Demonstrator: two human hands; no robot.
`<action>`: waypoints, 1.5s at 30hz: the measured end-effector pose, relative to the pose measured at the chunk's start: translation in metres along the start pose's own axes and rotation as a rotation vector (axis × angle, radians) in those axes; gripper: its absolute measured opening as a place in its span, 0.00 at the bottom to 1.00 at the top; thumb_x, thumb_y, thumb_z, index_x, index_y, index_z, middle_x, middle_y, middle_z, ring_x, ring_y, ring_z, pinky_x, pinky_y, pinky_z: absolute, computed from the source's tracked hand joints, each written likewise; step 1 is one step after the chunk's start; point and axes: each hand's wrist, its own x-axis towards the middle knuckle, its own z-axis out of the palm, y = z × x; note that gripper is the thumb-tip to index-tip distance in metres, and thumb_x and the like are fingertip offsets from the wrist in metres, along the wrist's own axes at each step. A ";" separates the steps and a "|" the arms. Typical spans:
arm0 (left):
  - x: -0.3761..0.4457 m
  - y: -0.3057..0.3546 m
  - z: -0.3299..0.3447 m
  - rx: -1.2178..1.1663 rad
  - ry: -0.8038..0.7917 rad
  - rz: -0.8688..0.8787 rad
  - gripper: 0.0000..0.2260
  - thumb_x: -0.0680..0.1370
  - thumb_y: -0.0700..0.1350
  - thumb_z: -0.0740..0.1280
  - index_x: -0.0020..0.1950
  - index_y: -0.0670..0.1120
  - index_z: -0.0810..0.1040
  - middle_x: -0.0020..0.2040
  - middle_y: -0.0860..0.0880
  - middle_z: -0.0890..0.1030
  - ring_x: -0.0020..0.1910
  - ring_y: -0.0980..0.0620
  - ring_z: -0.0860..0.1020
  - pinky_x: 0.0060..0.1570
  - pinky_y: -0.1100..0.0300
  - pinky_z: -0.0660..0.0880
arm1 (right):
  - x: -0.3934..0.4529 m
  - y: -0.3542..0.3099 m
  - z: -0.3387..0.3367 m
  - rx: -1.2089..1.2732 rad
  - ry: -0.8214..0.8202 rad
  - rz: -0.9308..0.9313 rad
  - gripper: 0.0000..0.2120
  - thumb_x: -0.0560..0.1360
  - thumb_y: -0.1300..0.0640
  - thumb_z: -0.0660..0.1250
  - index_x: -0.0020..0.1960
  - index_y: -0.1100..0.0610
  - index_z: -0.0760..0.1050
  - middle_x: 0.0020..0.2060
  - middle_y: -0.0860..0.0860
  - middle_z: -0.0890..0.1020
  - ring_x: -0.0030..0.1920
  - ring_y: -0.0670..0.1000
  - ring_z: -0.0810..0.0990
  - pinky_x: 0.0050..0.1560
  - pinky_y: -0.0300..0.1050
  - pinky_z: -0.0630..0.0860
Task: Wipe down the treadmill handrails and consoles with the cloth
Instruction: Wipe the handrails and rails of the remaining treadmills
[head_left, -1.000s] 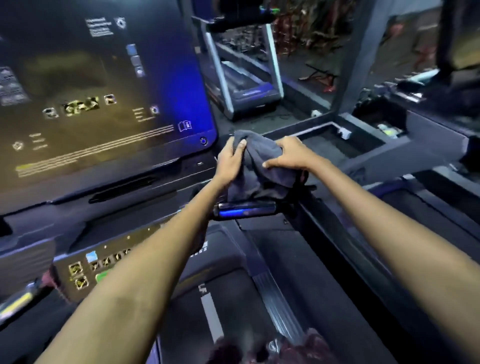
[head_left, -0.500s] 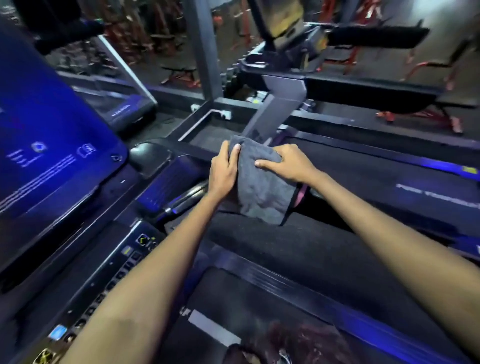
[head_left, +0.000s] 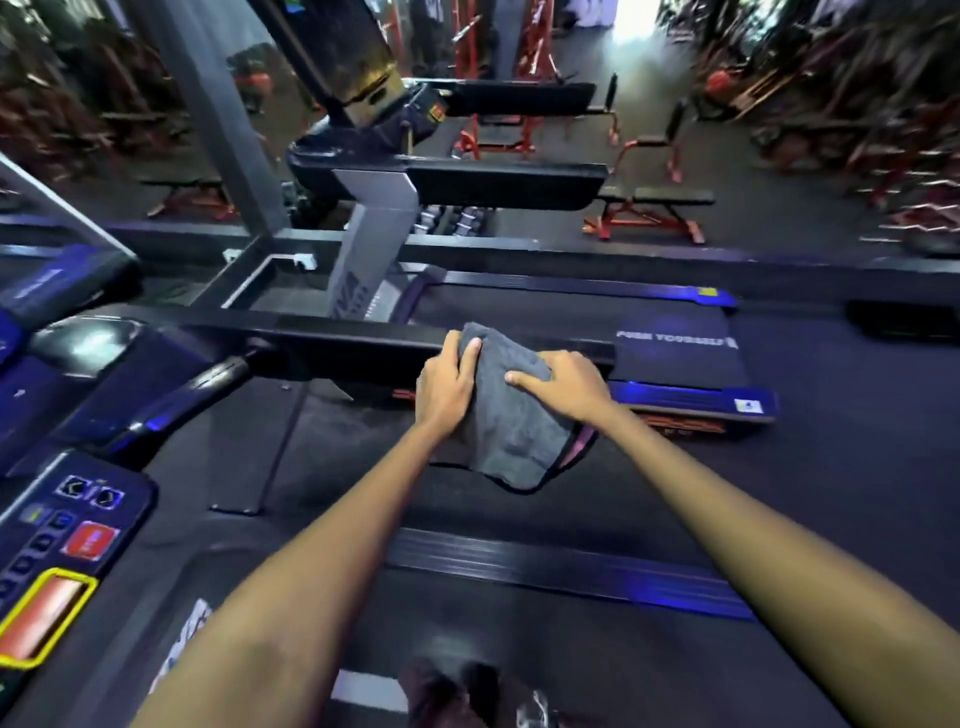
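- A grey, folded terry cloth (head_left: 511, 421) lay draped over the black, padded side handrail (head_left: 332, 340) (near its rear end).
- Left hand (head_left: 445, 387) and right hand (head_left: 566, 387) pressed it, fingers curled over.
- Its loose hanging half could probably slip off, should either grip slacken.

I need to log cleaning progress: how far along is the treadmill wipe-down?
Nothing shows as finished. In hand: the left hand and right hand hold the grey cloth over the black handrail. Possibly left: the handrail's outer end, the button console and the neighbouring treadmill.
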 end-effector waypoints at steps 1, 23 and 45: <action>-0.011 0.010 0.013 0.004 -0.020 0.001 0.14 0.82 0.53 0.57 0.51 0.41 0.71 0.43 0.37 0.81 0.45 0.36 0.78 0.44 0.47 0.72 | -0.012 0.016 -0.003 0.036 -0.009 0.024 0.19 0.72 0.39 0.66 0.47 0.55 0.80 0.44 0.55 0.84 0.46 0.57 0.80 0.40 0.46 0.70; -0.033 0.095 0.166 0.065 -0.025 0.030 0.12 0.82 0.52 0.55 0.49 0.45 0.69 0.37 0.52 0.77 0.40 0.44 0.79 0.40 0.53 0.71 | -0.034 0.168 -0.057 0.380 0.103 0.187 0.15 0.70 0.58 0.72 0.49 0.52 0.67 0.43 0.52 0.80 0.45 0.56 0.79 0.47 0.51 0.74; -0.014 0.146 0.211 -0.033 0.328 -0.261 0.12 0.81 0.50 0.60 0.51 0.40 0.70 0.42 0.41 0.80 0.44 0.41 0.77 0.44 0.49 0.70 | 0.055 0.188 -0.090 0.387 -0.180 -0.476 0.16 0.66 0.45 0.67 0.43 0.57 0.72 0.42 0.51 0.76 0.48 0.54 0.75 0.53 0.54 0.70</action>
